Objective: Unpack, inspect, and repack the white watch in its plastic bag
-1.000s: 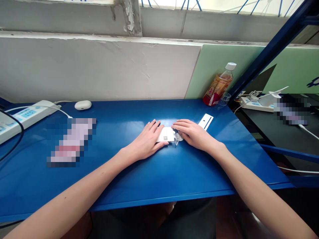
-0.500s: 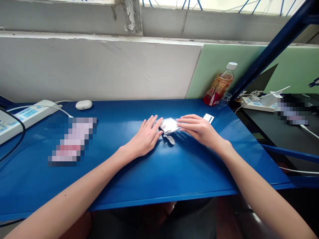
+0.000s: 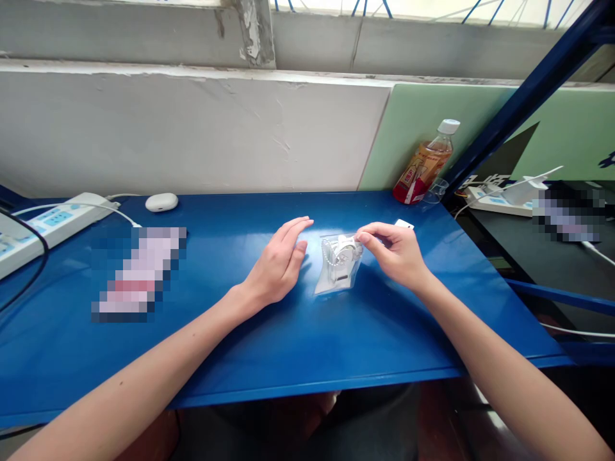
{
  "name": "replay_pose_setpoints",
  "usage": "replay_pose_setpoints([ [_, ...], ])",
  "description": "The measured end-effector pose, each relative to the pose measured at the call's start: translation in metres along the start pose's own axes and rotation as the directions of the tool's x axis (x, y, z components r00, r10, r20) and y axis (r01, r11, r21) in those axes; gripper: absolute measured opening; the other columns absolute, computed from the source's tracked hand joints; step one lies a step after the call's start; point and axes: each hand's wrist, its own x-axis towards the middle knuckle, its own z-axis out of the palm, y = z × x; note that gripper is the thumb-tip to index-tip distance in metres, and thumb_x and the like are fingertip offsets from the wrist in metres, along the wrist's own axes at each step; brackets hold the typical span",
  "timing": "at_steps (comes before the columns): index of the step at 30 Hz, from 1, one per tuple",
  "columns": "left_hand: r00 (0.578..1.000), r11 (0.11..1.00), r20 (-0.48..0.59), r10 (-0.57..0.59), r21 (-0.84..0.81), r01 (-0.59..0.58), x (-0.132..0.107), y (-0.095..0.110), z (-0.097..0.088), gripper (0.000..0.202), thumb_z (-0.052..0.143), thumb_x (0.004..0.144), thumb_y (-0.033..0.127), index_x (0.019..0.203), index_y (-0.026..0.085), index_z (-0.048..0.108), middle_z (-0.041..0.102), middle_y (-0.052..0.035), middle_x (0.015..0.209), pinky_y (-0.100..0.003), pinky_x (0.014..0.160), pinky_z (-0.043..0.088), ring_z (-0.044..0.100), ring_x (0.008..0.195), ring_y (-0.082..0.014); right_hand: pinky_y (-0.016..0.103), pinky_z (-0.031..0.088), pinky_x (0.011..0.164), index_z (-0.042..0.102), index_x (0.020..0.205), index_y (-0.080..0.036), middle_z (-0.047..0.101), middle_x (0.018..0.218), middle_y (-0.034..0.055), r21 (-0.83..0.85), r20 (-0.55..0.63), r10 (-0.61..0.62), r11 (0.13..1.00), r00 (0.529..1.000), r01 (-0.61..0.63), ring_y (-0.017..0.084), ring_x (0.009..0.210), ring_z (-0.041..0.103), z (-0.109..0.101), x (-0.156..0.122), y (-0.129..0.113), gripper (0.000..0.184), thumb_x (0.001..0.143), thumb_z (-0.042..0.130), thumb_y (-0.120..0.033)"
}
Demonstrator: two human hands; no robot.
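A small clear plastic bag (image 3: 337, 269) with white parts inside hangs tilted over the blue table (image 3: 307, 333), its lower edge near the surface. My right hand (image 3: 396, 256) pinches the bag's top corner between thumb and fingers. Just left of the bag, my left hand (image 3: 278, 262) hovers with fingers stretched out, holding nothing. A white card (image 3: 404, 224) lies mostly hidden behind my right hand.
A tea bottle (image 3: 425, 165) and a clear cup (image 3: 436, 189) stand at the table's back right. A white earbud case (image 3: 161, 202) and a power strip (image 3: 45, 225) sit at the back left. A blue shelf post (image 3: 523, 96) slants at right.
My right hand has lifted the bag off the table and turned it upright by its corner. My left hand has let go and drawn slightly away to the left.
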Motion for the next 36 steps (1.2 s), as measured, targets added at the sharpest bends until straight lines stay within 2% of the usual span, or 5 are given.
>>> replay_pose_setpoints([
  [9, 0.939, 0.956, 0.237, 0.248, 0.098, -0.277, -0.004, 0.007, 0.010, 0.095, 0.069, 0.084, 0.058, 0.155, 0.014, 0.024, 0.037, -0.0248, 0.154, -0.060, 0.117, 0.029, 0.030, 0.146, -0.0406, 0.038, 0.055, 0.075, 0.076, 0.088, -0.021, 0.078, 0.087, 0.0065, -0.334, 0.069, -0.079, 0.938, 0.995, 0.097, 0.024, 0.080, 0.070, 0.010, -0.001, 0.025, 0.019, 0.094, 0.060, -0.029],
  [16, 0.928, 0.983, 0.363, 0.085, 0.119, -0.136, -0.008, 0.004, 0.014, 0.094, 0.069, 0.079, 0.068, 0.148, 0.011, 0.039, 0.048, -0.0249, 0.145, -0.058, 0.115, 0.033, 0.042, 0.138, -0.0412, 0.050, 0.050, 0.102, 0.070, 0.119, -0.015, 0.073, 0.120, 0.0137, -0.483, 0.365, -0.107, 0.827, 0.925, 0.286, 0.031, 0.118, 0.062, 0.007, -0.003, 0.023, 0.033, 0.099, 0.052, -0.034],
  [21, 0.923, 0.979, 0.383, 0.024, 0.177, -0.099, -0.005, -0.001, 0.008, 0.087, 0.062, 0.085, 0.069, 0.147, 0.013, 0.038, 0.048, -0.0231, 0.147, -0.060, 0.117, 0.029, 0.040, 0.140, -0.0399, 0.053, 0.036, 0.117, 0.039, 0.151, -0.005, 0.038, 0.157, 0.0224, -0.480, 0.562, -0.004, 0.813, 0.827, 0.330, 0.034, 0.147, 0.035, 0.004, -0.010, 0.011, 0.077, 0.094, 0.054, -0.055],
  [30, 0.846, 0.970, 0.531, -0.052, 0.230, -0.085, -0.007, -0.003, 0.005, 0.089, 0.040, 0.096, 0.069, 0.158, 0.009, 0.019, 0.019, -0.0219, 0.164, -0.053, 0.121, 0.018, 0.011, 0.153, -0.0356, 0.058, 0.031, 0.119, 0.026, 0.157, -0.012, 0.032, 0.160, 0.0220, -0.469, 0.587, 0.043, 0.832, 0.808, 0.297, 0.038, 0.150, 0.026, 0.003, -0.012, 0.018, 0.097, 0.085, 0.058, -0.068],
  [36, 0.826, 0.973, 0.562, -0.053, 0.216, -0.084, -0.005, -0.004, -0.002, 0.090, 0.043, 0.095, 0.069, 0.159, 0.012, 0.016, 0.015, -0.0189, 0.165, -0.047, 0.122, 0.020, 0.013, 0.153, -0.0325, 0.057, 0.032, 0.118, 0.031, 0.155, -0.008, 0.038, 0.157, 0.0241, -0.466, 0.590, -0.004, 0.815, 0.807, 0.345, 0.038, 0.147, 0.032, 0.002, -0.010, 0.020, 0.098, 0.084, 0.058, -0.070],
])
